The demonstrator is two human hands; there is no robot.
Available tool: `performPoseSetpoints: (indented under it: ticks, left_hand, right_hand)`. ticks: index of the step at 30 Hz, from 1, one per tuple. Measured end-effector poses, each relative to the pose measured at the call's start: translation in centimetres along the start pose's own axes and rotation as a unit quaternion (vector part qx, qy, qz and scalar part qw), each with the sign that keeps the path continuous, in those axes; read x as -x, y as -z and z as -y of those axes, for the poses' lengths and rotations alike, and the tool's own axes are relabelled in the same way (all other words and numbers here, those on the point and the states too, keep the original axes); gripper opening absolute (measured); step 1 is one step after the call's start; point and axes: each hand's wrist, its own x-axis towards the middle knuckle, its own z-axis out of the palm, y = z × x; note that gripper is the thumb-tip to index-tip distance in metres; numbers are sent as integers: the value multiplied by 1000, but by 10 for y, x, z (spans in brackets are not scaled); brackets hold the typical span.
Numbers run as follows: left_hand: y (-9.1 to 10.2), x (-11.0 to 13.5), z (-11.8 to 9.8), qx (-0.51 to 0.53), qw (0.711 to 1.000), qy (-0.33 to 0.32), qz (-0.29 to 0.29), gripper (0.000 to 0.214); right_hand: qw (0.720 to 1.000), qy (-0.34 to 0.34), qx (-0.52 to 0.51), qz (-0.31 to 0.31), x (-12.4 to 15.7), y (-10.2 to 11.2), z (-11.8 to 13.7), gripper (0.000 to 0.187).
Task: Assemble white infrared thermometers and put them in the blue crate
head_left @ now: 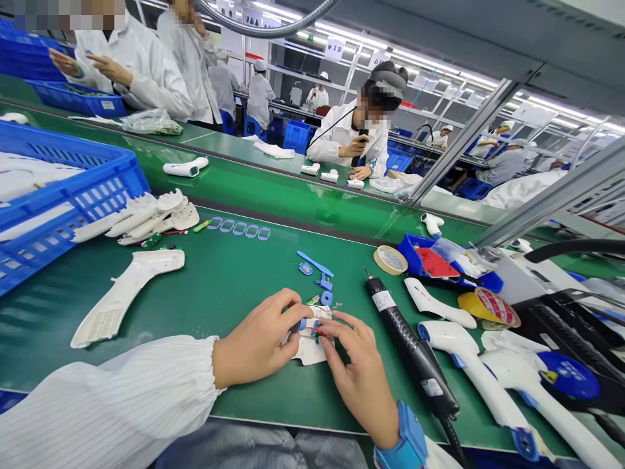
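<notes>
My left hand (258,339) pinches a small blue part against a white plastic shell half (310,345) that lies on the green mat (219,293). My right hand (359,371), with a blue wrist strap (407,440), rests its fingertips on the same shell from the right, fingers curled. Several small blue parts (317,273) lie just beyond the shell. A black electric screwdriver (410,345) lies to the right of my right hand.
A white handle shell (127,293) lies at left, a pile of shells (151,215) beside a blue crate (73,195). Assembled white devices (469,365), tape rolls (390,259) and a blue tray (415,254) crowd the right. People in white coats work across the conveyor.
</notes>
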Motion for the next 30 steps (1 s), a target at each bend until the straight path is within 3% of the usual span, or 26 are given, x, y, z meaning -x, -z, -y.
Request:
performPoseSetpoints:
  ticks: [7,30]
  left_hand:
    - [1,-1,0,9,1000,8,2,33]
    - [-3,-1,2,-12,1000,-10,-3,32]
  right_hand:
    - [999,4,-48,-7,2,-1,1,15]
    - [1000,21,13,1,1,4,4,13]
